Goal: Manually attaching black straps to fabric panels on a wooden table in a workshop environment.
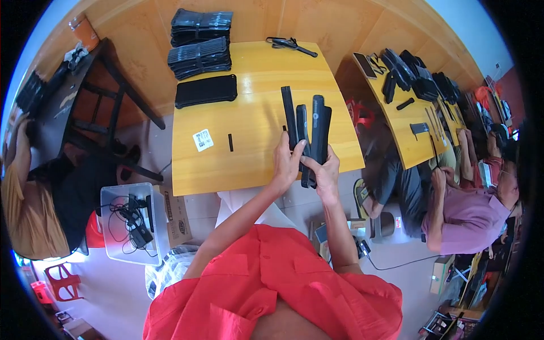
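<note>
Just above the near right part of the yellow table (255, 170), both my hands hold several slim black flat pieces with rounded ends, seen nearly edge-on. My left hand (288, 161) closes around the left black pieces (288, 110), its thumb against the middle one. My right hand (324, 170) grips the thicker right black piece (322, 127), fingers mostly hidden behind it. The pieces fan apart at the top and meet near my thumbs. Left of my hands lie a small black strip (230, 143) and a white printed label (202, 140).
At the table's far left are a low black stack (205, 92) and tied black bundles (199, 56). A black handled tool (294, 46) lies at the far edge. A clear bin (119, 226) with cables stands left. Co-workers sit on both sides; one has a purple shirt (467, 224).
</note>
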Available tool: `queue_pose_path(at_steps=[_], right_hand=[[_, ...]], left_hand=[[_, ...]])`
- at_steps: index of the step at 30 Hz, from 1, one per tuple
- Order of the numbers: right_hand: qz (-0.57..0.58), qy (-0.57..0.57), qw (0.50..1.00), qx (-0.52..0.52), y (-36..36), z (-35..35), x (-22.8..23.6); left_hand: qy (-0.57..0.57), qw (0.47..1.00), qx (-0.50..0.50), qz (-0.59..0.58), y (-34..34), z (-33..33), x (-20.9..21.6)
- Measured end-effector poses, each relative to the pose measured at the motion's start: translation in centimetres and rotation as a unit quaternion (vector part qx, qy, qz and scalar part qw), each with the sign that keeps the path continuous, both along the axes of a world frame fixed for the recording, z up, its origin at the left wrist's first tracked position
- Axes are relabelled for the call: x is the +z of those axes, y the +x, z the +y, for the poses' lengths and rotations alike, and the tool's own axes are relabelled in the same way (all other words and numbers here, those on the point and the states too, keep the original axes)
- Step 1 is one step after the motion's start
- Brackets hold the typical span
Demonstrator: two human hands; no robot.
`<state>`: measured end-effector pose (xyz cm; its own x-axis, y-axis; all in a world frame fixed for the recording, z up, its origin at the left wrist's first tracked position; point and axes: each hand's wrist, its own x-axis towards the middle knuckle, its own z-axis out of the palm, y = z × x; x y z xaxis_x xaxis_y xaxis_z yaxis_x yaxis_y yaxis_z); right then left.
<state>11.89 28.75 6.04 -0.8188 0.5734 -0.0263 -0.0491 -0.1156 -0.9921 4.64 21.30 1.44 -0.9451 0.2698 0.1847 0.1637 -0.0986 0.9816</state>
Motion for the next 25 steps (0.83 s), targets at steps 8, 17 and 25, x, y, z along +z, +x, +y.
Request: queue_pose_path(at_steps=[8, 17, 25], right_hand=[[0.014, -0.086, 0.996, -0.011, 0.5, -0.5, 0.3], [-0.029, -0.095, 0.993, 0.07, 1.6, 0.1, 0.9], [-0.057, -0.071, 0.989, 0.116, 0.8, 1.8, -0.3]], left_hand=[[0.052, 0.998, -0.019, -0.037, -0.4, -0.9, 0.0], [0.037, 0.995, -0.09, -0.022, -0.2, -2.0, 1.0], [-0.204, 0.964, -0.166, 0.027, 0.2, -4.2, 4.3]])
